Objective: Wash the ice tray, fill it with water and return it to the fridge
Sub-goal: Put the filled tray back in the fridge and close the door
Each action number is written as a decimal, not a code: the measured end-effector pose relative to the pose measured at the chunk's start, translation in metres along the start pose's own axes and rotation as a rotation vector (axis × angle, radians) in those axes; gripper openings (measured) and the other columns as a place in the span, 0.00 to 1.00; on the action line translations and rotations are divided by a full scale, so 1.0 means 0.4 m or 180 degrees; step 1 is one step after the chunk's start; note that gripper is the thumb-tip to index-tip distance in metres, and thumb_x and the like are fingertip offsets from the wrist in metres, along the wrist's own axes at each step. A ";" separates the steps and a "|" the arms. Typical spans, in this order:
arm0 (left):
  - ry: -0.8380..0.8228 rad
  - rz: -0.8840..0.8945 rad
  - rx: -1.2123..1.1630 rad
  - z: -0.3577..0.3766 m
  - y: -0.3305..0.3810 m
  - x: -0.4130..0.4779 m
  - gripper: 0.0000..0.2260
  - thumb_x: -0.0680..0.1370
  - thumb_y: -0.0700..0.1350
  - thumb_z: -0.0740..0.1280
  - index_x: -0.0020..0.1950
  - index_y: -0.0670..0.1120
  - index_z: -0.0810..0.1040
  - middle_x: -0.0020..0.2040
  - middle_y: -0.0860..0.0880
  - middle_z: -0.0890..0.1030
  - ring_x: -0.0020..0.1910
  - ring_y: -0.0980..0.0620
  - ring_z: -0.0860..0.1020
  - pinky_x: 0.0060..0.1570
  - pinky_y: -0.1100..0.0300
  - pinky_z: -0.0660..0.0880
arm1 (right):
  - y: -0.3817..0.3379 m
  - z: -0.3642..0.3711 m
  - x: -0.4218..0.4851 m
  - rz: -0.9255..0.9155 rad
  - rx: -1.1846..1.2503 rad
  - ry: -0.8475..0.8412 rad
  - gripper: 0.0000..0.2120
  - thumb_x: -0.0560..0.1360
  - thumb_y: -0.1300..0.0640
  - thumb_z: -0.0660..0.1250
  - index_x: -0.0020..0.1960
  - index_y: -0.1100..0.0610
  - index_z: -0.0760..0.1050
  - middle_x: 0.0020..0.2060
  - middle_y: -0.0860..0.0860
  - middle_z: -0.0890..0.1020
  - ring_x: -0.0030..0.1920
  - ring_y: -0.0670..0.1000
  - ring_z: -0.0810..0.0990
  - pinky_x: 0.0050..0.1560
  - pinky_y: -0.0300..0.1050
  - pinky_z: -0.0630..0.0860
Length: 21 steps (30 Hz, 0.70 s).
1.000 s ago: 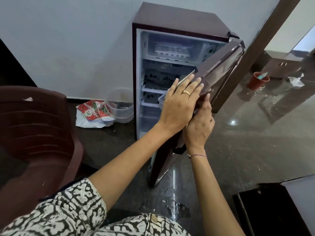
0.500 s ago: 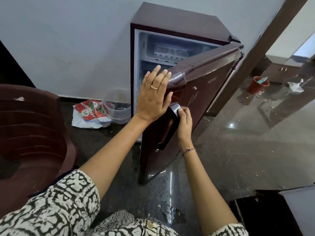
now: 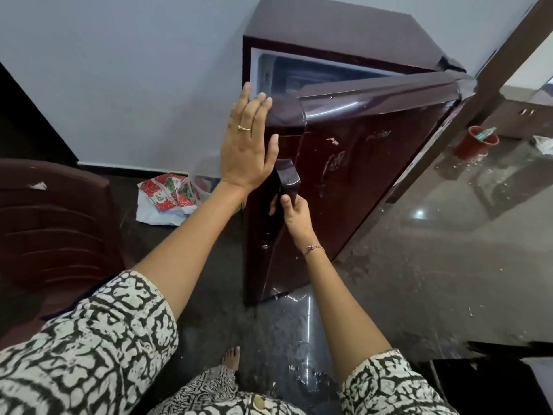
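A small maroon fridge stands against the white wall. Its door is almost closed, leaving a narrow gap at the top left where the freezer compartment shows. My left hand lies flat with straight fingers against the door's left edge. My right hand grips the dark door handle from below. The ice tray is hidden behind the door.
A brown plastic chair stands at the left. A red and white bag and a clear tub lie on the floor beside the fridge. A red bucket sits far right. Water spots wet the dark floor.
The door has swung from about half open to nearly closed, covering the shelves and the tray. My left hand followed its edge and my right hand moved onto the handle.
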<state>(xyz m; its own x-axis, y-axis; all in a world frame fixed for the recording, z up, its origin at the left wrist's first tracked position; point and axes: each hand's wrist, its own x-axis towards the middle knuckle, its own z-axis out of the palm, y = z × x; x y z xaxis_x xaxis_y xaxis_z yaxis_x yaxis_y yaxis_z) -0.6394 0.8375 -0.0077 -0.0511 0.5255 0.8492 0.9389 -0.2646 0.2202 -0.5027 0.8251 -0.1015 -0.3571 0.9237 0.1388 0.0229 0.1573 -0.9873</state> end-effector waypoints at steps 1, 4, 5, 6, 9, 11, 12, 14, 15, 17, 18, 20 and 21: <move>-0.0021 0.0005 -0.0014 0.009 -0.020 0.009 0.21 0.79 0.44 0.58 0.70 0.37 0.66 0.69 0.38 0.69 0.73 0.41 0.59 0.66 0.42 0.67 | 0.003 0.009 0.017 0.0037 -0.0032 0.0025 0.30 0.67 0.28 0.61 0.34 0.57 0.73 0.29 0.51 0.78 0.34 0.49 0.76 0.44 0.42 0.73; -0.0055 -0.0005 -0.0066 0.039 -0.071 0.034 0.21 0.79 0.45 0.57 0.70 0.37 0.66 0.69 0.39 0.69 0.73 0.42 0.58 0.66 0.42 0.67 | 0.014 0.031 0.071 0.0157 -0.0232 0.0147 0.20 0.70 0.41 0.71 0.34 0.58 0.74 0.29 0.49 0.80 0.32 0.46 0.78 0.42 0.39 0.74; -0.0062 -0.0014 -0.0088 0.048 -0.088 0.044 0.21 0.79 0.45 0.57 0.70 0.37 0.66 0.69 0.39 0.69 0.74 0.42 0.58 0.67 0.42 0.66 | 0.020 0.040 0.092 0.0189 -0.0283 0.0178 0.15 0.70 0.49 0.73 0.35 0.59 0.74 0.28 0.50 0.80 0.31 0.46 0.79 0.40 0.39 0.75; -0.0069 -0.0028 -0.0112 0.057 -0.101 0.052 0.21 0.79 0.45 0.57 0.70 0.37 0.66 0.70 0.39 0.69 0.74 0.42 0.58 0.67 0.42 0.66 | 0.027 0.049 0.111 0.0223 -0.0323 0.0222 0.12 0.71 0.54 0.73 0.35 0.59 0.75 0.28 0.50 0.80 0.30 0.45 0.79 0.39 0.40 0.76; -0.0115 -0.0130 -0.0157 0.079 -0.129 0.074 0.22 0.79 0.44 0.57 0.72 0.38 0.64 0.72 0.40 0.67 0.74 0.42 0.58 0.70 0.44 0.63 | 0.043 0.073 0.166 0.0296 -0.0433 0.0321 0.09 0.71 0.59 0.73 0.35 0.59 0.75 0.27 0.52 0.80 0.28 0.46 0.79 0.38 0.42 0.77; -0.0099 -0.0322 -0.0167 0.093 -0.137 0.082 0.22 0.80 0.44 0.58 0.73 0.38 0.63 0.73 0.41 0.66 0.74 0.43 0.59 0.73 0.48 0.60 | 0.057 0.087 0.202 0.0356 -0.0523 0.0320 0.09 0.71 0.60 0.72 0.35 0.58 0.75 0.27 0.52 0.80 0.28 0.46 0.79 0.38 0.43 0.77; -0.0057 -0.0455 -0.0151 0.101 -0.138 0.081 0.23 0.80 0.44 0.59 0.73 0.39 0.63 0.73 0.42 0.65 0.73 0.43 0.60 0.73 0.51 0.59 | 0.065 0.092 0.216 0.0406 -0.0551 0.0315 0.09 0.71 0.60 0.72 0.35 0.57 0.75 0.27 0.52 0.80 0.28 0.45 0.79 0.38 0.43 0.77; 0.0061 -0.0723 -0.0137 0.115 -0.128 0.066 0.23 0.78 0.45 0.62 0.73 0.41 0.64 0.72 0.44 0.65 0.68 0.46 0.64 0.70 0.57 0.60 | 0.077 0.102 0.239 0.0484 -0.0522 0.0325 0.09 0.70 0.64 0.73 0.35 0.57 0.75 0.27 0.49 0.80 0.28 0.44 0.79 0.37 0.42 0.76; 0.0106 -0.0871 -0.0229 0.125 -0.122 0.053 0.23 0.78 0.45 0.63 0.72 0.42 0.65 0.70 0.45 0.64 0.64 0.48 0.65 0.67 0.59 0.61 | 0.083 0.108 0.251 0.0521 -0.0490 0.0338 0.10 0.69 0.66 0.72 0.34 0.56 0.75 0.26 0.46 0.80 0.28 0.42 0.78 0.35 0.40 0.75; 0.0123 -0.1305 -0.0736 0.148 -0.105 0.020 0.21 0.77 0.46 0.64 0.68 0.41 0.67 0.63 0.45 0.63 0.59 0.51 0.66 0.61 0.63 0.64 | 0.082 0.118 0.270 0.0592 -0.0435 0.0369 0.14 0.70 0.70 0.70 0.31 0.56 0.71 0.22 0.42 0.77 0.25 0.38 0.74 0.30 0.32 0.69; 0.0064 -0.1619 -0.1097 0.157 -0.097 0.004 0.19 0.77 0.47 0.64 0.65 0.39 0.67 0.60 0.44 0.64 0.56 0.54 0.67 0.58 0.65 0.66 | 0.083 0.124 0.279 0.0637 -0.0402 0.0387 0.17 0.71 0.71 0.68 0.29 0.55 0.69 0.20 0.41 0.75 0.23 0.38 0.72 0.27 0.30 0.67; -0.0164 -0.2290 -0.1734 0.170 -0.088 -0.010 0.19 0.78 0.50 0.63 0.61 0.37 0.66 0.55 0.46 0.67 0.50 0.58 0.69 0.52 0.68 0.70 | 0.089 0.134 0.291 0.0700 -0.0301 0.0467 0.18 0.73 0.70 0.65 0.29 0.54 0.67 0.20 0.42 0.73 0.23 0.39 0.70 0.27 0.32 0.65; -0.0350 -0.2629 -0.1913 0.177 -0.089 -0.008 0.19 0.79 0.52 0.62 0.59 0.38 0.66 0.52 0.48 0.69 0.48 0.58 0.71 0.49 0.66 0.72 | 0.091 0.139 0.298 0.0717 -0.0254 0.0537 0.17 0.73 0.69 0.65 0.29 0.54 0.68 0.22 0.43 0.73 0.25 0.40 0.69 0.28 0.36 0.66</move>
<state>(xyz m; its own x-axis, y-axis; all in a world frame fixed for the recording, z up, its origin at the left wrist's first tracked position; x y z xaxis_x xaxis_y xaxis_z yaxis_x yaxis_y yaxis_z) -0.6487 0.9025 -0.0521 -0.5441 0.7903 0.2818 0.2978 -0.1321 0.9454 -0.5965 0.9215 -0.1253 -0.1745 0.9825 -0.0657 0.1597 -0.0376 -0.9864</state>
